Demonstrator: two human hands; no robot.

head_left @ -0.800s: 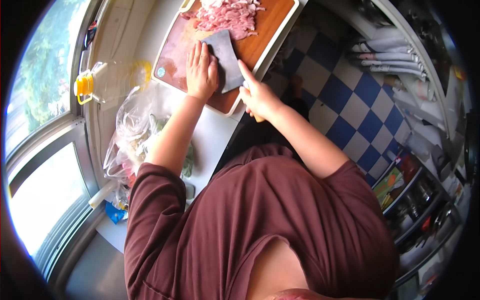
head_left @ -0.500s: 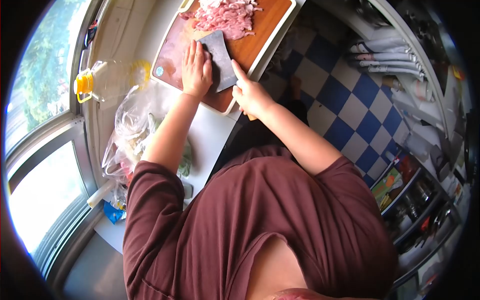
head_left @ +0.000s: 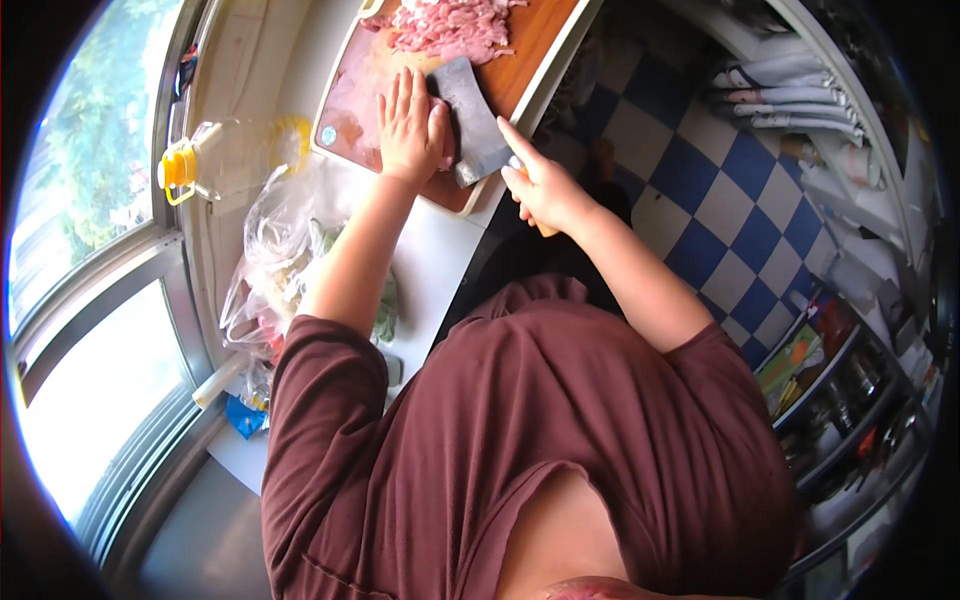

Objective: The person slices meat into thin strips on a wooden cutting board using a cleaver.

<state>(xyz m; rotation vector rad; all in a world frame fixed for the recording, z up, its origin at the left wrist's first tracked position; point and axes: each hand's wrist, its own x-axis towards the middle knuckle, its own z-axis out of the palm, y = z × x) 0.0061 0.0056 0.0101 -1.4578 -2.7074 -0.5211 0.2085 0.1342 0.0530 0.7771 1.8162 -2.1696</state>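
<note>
My right hand [head_left: 548, 192] grips a cleaver [head_left: 468, 115] by its light wooden handle, the index finger stretched along the back of the blade. The broad grey blade lies tilted over the cutting board [head_left: 545, 50]. Left of the blade, my left hand [head_left: 411, 130] rests flat with fingers extended. A dark pink piece of meat [head_left: 448, 142] shows between that hand and the blade, mostly hidden under the palm. A heap of sliced pink meat [head_left: 455, 28] lies at the board's far end.
Left of the board, a clear plastic bottle with a yellow cap [head_left: 235, 160] lies beside the window [head_left: 90, 140]. Plastic bags [head_left: 275, 250] sit on the white counter [head_left: 432, 255] near my left forearm. Right, below, is a blue-and-white checkered floor [head_left: 725, 205] and a rack [head_left: 840, 400].
The cleaver and my right hand have shifted right, away from my left hand, so more of the meat beside the palm shows. The whole view has also moved slightly.
</note>
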